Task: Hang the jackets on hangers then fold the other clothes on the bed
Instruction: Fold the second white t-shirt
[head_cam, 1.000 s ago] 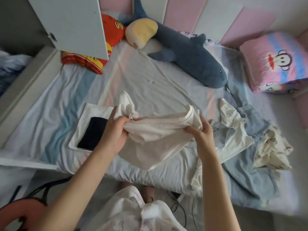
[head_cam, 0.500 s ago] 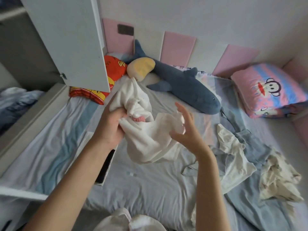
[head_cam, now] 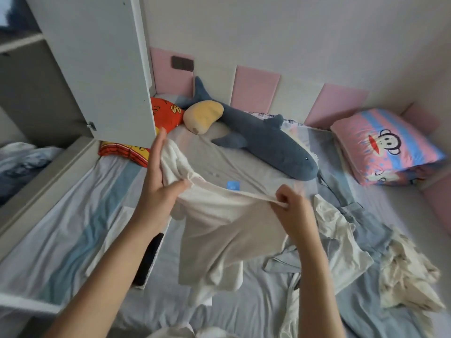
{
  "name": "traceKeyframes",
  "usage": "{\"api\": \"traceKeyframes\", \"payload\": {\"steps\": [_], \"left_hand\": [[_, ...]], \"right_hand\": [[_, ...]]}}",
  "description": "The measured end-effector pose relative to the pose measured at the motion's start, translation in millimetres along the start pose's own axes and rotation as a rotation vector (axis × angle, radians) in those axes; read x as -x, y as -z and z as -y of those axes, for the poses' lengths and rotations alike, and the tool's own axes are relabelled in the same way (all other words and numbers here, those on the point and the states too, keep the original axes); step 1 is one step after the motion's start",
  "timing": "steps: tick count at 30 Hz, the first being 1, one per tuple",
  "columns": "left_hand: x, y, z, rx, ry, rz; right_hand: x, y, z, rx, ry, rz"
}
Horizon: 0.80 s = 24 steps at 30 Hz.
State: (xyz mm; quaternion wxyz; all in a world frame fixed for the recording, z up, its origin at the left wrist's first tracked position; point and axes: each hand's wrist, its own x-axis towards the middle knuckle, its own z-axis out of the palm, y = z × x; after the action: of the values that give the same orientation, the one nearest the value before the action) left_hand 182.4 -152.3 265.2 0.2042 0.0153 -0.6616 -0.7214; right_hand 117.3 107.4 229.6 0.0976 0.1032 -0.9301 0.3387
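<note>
white T-shirt [head_cam: 227,230] | held mid-frame; edge pinched by right hand [head_cam: 294,209], gripped by left hand [head_cam: 156,189] | judged light, limp; best taken at shoulders

From where I stand, the person's two forearms are bare all the way to the wrists, and the left hand [head_cam: 156,191] and right hand [head_cam: 292,211] are bare too. A soft, crumpled white cloth garment [head_cam: 188,332] covers the front of the body.

White garment [head_cam: 227,230] between both hands
</note>
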Motion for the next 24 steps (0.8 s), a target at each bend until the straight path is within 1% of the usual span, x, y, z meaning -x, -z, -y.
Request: {"api": "traceKeyframes", "payload": {"steps": [2,3,4,5,6,7,8,9,10,11,12,13,14,15,16,17,19,20,22,24], "left_hand": [[5,5,4,-0.230,0.010,0.023],[6,7,4,-0.333,0.057,0.043],[5,12,7,-0.435,0.151,0.087],[3,16,10,-0.571,0.271,0.163],[2,20,14,-0.759,0.425,0.257],[2,21,15,-1.001,0.554,0.359],[3,21,19,-1.247,0.610,0.457],[5,20,21,-1.400,0.590,0.514],[6,17,24,-1.420,0.499,0.525],[8,12,23,-1.323,0.363,0.532],[10,6,20,-1.085,0.247,0.539],[13,-4,12,-0.772,0.183,0.562],[16,-14,8,-0.500,0.156,0.581],[19,-24,4,-0.340,0.148,0.600],[23,-32,2,-0.278,0.150,0.598],[26,-39,0,-0.266,0.135,0.578],[31,-46,0,-0.295,0.104,0.545],[33,-47,1,-0.290,0.117,0.568],[38,-45,4,-0.286,0.185,0.710],[42,-42,5,-0.366,0.255,0.860]], "right_hand": [[-1,11,8,-0.165,0.022,-0.213],[-2,17,14,-0.264,0.043,-0.315],[-4,20,22,-0.344,0.069,-0.390],[-5,23,31,-0.398,0.100,-0.441],[-6,27,40,-0.436,0.131,-0.464],[-6,30,50,-0.458,0.162,-0.472],[-5,32,59,-0.464,0.197,-0.459],[-5,33,68,-0.456,0.241,-0.438],[-4,34,77,-0.441,0.281,-0.410],[-3,33,84,-0.432,0.313,-0.379],[-3,32,90,-0.438,0.332,-0.352],[-2,31,96,-0.461,0.342,-0.334],[-1,29,101,-0.497,0.346,-0.327],[0,31,106,-0.535,0.346,-0.336],[0,31,110,-0.569,0.338,-0.345],[-1,35,113,-0.589,0.329,-0.364],[-4,42,114,-0.599,0.303,-0.428],[-6,47,113,-0.594,0.284,-0.469],[-14,56,109,-0.568,0.231,-0.532],[-27,67,102,-0.515,0.195,-0.566]]}}
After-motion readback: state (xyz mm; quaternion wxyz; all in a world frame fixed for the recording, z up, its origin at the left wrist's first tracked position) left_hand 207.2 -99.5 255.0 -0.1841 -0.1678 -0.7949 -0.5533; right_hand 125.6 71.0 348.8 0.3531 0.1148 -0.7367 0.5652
